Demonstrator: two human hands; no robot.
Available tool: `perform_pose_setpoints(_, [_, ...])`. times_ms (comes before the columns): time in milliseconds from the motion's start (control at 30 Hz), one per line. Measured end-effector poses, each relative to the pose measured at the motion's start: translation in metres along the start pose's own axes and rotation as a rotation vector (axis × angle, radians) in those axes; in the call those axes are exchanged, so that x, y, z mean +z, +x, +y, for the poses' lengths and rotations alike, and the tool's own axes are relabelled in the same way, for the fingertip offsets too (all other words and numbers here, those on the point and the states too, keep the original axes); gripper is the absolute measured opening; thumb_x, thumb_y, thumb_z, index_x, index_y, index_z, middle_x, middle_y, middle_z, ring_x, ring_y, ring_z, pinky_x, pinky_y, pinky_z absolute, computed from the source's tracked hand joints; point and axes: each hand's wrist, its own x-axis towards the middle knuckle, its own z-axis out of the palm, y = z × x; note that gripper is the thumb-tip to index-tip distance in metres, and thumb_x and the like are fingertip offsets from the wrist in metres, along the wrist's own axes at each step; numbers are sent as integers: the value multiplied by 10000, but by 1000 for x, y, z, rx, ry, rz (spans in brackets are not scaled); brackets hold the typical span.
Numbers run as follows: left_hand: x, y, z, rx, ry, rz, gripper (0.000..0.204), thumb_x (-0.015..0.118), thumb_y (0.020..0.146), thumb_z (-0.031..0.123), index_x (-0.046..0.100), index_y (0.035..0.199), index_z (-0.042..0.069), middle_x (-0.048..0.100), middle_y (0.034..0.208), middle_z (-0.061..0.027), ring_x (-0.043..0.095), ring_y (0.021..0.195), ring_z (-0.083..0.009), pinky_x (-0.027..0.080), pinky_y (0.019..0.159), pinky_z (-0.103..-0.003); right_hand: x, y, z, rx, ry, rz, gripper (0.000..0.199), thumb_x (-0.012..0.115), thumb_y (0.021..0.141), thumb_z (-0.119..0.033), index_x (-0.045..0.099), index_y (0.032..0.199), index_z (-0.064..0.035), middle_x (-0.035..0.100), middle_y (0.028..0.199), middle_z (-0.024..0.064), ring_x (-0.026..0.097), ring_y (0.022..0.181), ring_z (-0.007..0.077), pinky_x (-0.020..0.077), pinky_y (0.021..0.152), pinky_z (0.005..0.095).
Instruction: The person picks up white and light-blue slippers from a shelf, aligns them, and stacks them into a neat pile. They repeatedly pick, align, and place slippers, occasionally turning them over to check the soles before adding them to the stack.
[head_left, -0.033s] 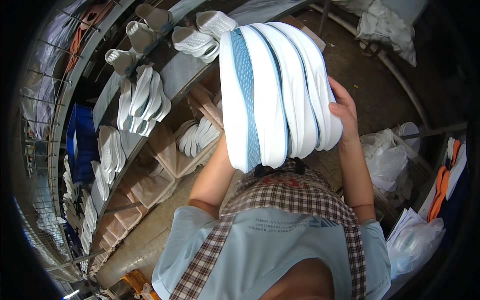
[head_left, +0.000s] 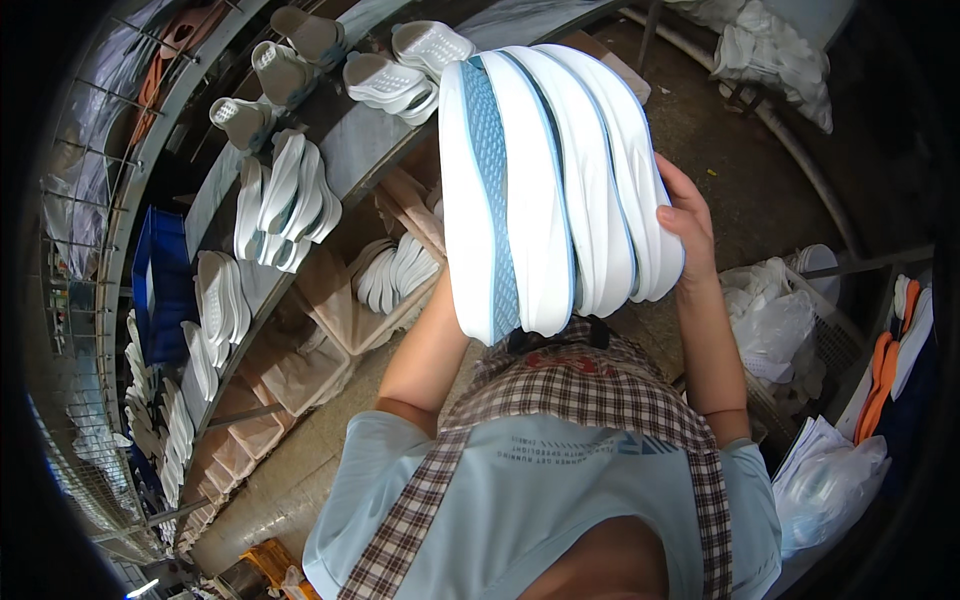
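Note:
A stack of several white shoe soles (head_left: 538, 200) with blue edges is held up in front of my chest. The soles stand on their sides, pressed together in a row. On the leftmost one a textured blue face shows. My right hand (head_left: 690, 225) grips the right end of the stack, thumb on the near outer sole and fingers curled behind. My left forearm (head_left: 428, 352) runs up behind the left end of the stack, which hides my left hand and its fingers.
On the left, a curved conveyor-like bench (head_left: 365, 150) carries more white soles (head_left: 295, 190) and grey-beige shoe forms (head_left: 285, 75). Beneath it are lined bins (head_left: 330, 300), one with white soles. A blue crate (head_left: 162, 285) stands farther left. Plastic bags (head_left: 770, 320) and orange pieces (head_left: 877, 385) lie at right.

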Motion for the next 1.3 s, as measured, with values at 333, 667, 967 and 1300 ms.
perform_pose_setpoints(333, [-6, 10, 6, -24, 39, 0, 556, 528, 874, 325, 332, 1316, 51, 349, 1300, -160, 439, 1118, -333, 424, 864, -488, -4, 3, 11, -12, 37, 5, 677, 574, 728, -247, 378, 1305, 48, 480, 1240, 208, 508, 1117, 270, 400, 964, 372])
perform_pose_setpoints(667, [-16, 11, 6, -59, 69, 17, 560, 541, 865, 327, 342, 1308, 48, 361, 1281, -158, 449, 1097, -321, 442, 833, -471, -7, 5, 16, 41, -1, -41, 719, 564, 713, -265, 306, 1316, 30, 462, 1218, 216, 530, 1081, 278, 443, 927, 384])
perform_pose_setpoints(967, [-21, 13, 11, -97, 116, 37, 564, 553, 856, 329, 350, 1300, 45, 372, 1264, -157, 457, 1079, -310, 457, 806, -455, -16, -2, 19, 36, -189, -141, 853, 711, 701, -267, 215, 1349, -17, 416, 1275, 174, 410, 1179, 251, 295, 1012, 375])
perform_pose_setpoints(1300, [-25, 15, 11, -101, 129, 48, 569, 566, 847, 331, 360, 1292, 42, 384, 1245, -156, 467, 1059, -297, 475, 775, -438, -14, -16, 32, 27, -300, -152, 915, 771, 676, -299, 197, 1338, -36, 413, 1234, 179, 429, 1141, 248, 363, 962, 405])
